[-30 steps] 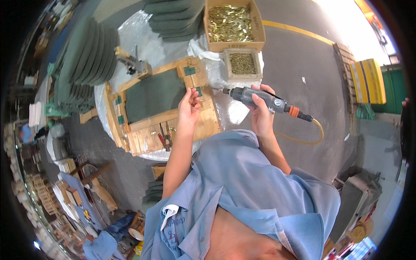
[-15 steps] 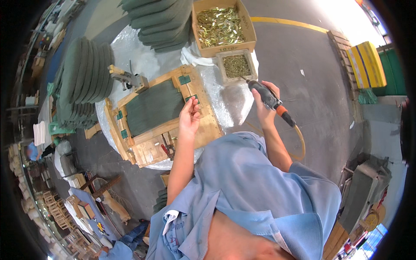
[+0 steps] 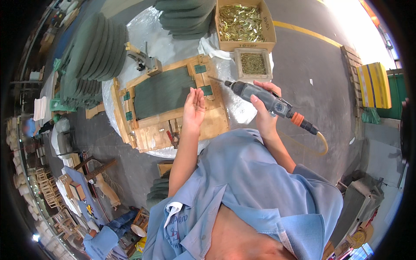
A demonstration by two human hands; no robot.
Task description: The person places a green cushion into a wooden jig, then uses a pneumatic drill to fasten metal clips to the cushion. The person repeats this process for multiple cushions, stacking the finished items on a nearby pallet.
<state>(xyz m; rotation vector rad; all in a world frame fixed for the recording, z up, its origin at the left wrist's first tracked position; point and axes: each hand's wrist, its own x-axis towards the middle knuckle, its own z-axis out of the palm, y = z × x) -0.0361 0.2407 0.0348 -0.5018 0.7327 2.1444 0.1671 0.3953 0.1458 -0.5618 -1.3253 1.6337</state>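
Observation:
My right hand [image 3: 265, 104] grips a dark air drill [image 3: 264, 99] with an orange collar and a hose at its rear. Its long thin bit points left, over the right side of a wooden jig [image 3: 158, 135]. My left hand [image 3: 195, 106] is palm up above the jig's near right part, fingers loosely extended and slightly cupped; nothing shows in it. A dark green panel [image 3: 162, 95] lies inside the jig. Green pieces [image 3: 206, 90] sit at its sides. A metal toggle clamp [image 3: 145, 63] stands at the far edge, and a red-handled clamp [image 3: 173, 135] at the near edge.
A carton [image 3: 247, 46] of brass-coloured hardware and a shallow tray [image 3: 239, 71] of small screws stand beyond the drill. Stacks of green curved panels [image 3: 95, 47] rise at left and at the back. Plastic film [image 3: 240, 104] covers the round table. A pallet [image 3: 353, 65] stands at right.
The drill has swung from near the screw tray to the left, its bit now over the jig. My left hand has turned palm up and its fingers have loosened.

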